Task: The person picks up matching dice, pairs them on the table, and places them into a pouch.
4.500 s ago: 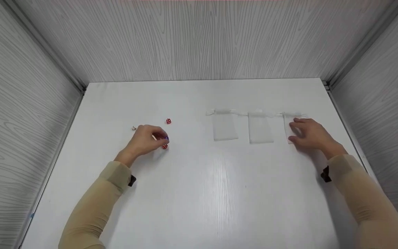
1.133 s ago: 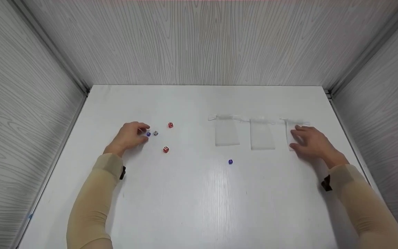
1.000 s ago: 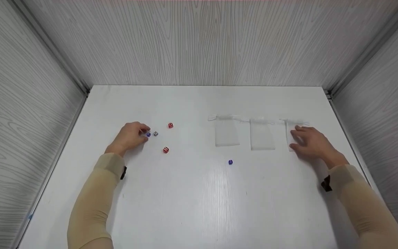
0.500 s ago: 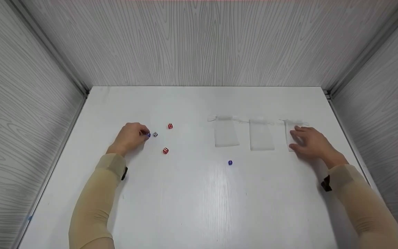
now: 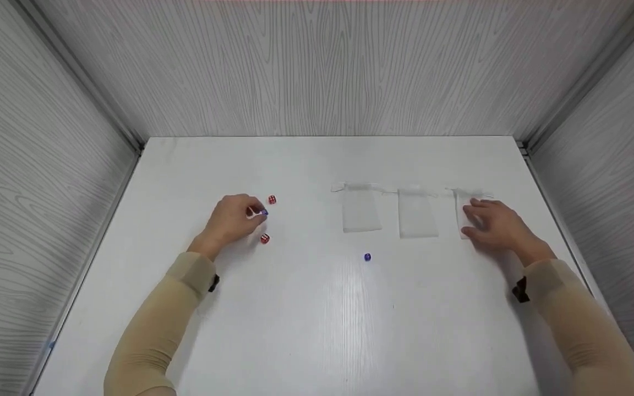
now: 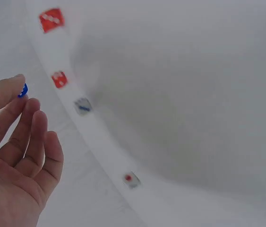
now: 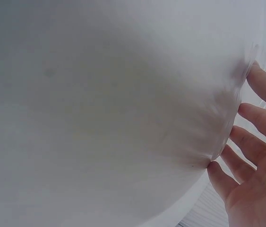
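My left hand (image 5: 233, 220) pinches a small blue die (image 6: 23, 90) between thumb and index finger, above the table at the left. Two red dice lie close by, a farther one (image 5: 272, 199) and a nearer one (image 5: 264, 238). The left wrist view shows a clear die with blue pips (image 6: 83, 106) and a pale die with a red dot (image 6: 131, 179); in the head view my hand hides them. With spread fingertips my right hand (image 5: 497, 226) touches the rightmost sheer drawstring pouch (image 5: 462, 214), partly covering it.
Two more sheer pouches, a left one (image 5: 361, 212) and a middle one (image 5: 417, 215), lie flat in a row. A second blue die (image 5: 367, 257) sits in front of them. Panels wall in the white table (image 5: 317, 330) at the back and both sides.
A blue die has appeared in front of the pouches since the earliest frame. My left hand has since gripped another blue die and moved it to the right. The right hand stays put.
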{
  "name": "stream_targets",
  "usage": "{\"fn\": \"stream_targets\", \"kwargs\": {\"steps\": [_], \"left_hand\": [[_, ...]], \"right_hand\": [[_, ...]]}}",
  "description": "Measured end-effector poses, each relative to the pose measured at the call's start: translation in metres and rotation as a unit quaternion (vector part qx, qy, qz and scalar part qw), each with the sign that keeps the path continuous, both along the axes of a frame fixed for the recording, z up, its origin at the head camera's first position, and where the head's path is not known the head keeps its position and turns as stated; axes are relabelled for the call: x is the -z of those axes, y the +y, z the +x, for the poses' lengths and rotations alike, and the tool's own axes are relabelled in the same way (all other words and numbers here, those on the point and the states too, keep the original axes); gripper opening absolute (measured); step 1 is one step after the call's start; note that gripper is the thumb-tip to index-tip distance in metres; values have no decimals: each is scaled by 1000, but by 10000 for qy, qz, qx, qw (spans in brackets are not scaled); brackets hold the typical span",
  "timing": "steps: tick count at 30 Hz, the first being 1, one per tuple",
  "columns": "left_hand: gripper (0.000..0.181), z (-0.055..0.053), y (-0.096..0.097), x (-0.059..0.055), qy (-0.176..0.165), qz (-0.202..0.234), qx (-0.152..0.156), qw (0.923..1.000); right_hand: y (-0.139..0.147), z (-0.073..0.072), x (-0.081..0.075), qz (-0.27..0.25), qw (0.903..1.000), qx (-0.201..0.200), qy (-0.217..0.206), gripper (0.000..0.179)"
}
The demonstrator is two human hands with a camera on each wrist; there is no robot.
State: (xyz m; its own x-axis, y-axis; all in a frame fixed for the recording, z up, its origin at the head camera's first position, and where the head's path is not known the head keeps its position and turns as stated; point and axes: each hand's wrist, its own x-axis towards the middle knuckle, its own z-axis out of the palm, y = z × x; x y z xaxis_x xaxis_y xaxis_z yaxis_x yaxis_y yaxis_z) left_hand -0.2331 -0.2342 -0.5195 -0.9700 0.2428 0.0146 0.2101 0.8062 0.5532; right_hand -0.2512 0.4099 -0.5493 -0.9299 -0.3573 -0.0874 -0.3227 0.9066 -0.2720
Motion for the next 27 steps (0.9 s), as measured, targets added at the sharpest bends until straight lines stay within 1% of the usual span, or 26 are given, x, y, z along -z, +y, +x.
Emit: {"fn": "stream_targets", "kwargs": {"steps": [3, 6, 8, 11, 14, 16, 19, 23, 25, 27], "left_hand": [[18, 6, 28, -6, 205, -2, 341, 9992], [17, 11, 58, -7, 284, -131, 657, 9974], [17, 15, 78, -7, 253, -172, 857, 9958], [16, 20, 107, -5, 175, -114, 1198, 9926], [16, 22, 133, 0, 42, -53, 1513, 9885], [17, 23, 148, 4, -107, -61, 1644, 9863], [19, 24, 166, 11, -268, -132, 1849, 9823], [19, 25, 183, 20, -341, -271, 2138, 9759], [19, 26, 188, 23, -392, -301, 2207, 9741], [18, 25, 191, 26, -465, -287, 2202, 9739]], "right_hand": [[0, 0, -1, 4, 10000, 16, -57, 66], [-1, -1, -1, 44, 9999, 19, -115, 67], [-1, -1, -1, 45, 10000, -17, -78, 67], [0, -1, -1, -31, 9999, -92, 72, 65], [1, 0, 1, -104, 9997, -123, 184, 63], [2, 0, 3, -117, 9997, -104, 186, 62], [2, -1, 5, -155, 9997, -79, 168, 62], [2, -2, 6, -177, 9997, -72, 181, 62], [1, -2, 5, -157, 9997, -61, 170, 63], [1, -2, 5, -142, 9998, -51, 154, 63]]}}
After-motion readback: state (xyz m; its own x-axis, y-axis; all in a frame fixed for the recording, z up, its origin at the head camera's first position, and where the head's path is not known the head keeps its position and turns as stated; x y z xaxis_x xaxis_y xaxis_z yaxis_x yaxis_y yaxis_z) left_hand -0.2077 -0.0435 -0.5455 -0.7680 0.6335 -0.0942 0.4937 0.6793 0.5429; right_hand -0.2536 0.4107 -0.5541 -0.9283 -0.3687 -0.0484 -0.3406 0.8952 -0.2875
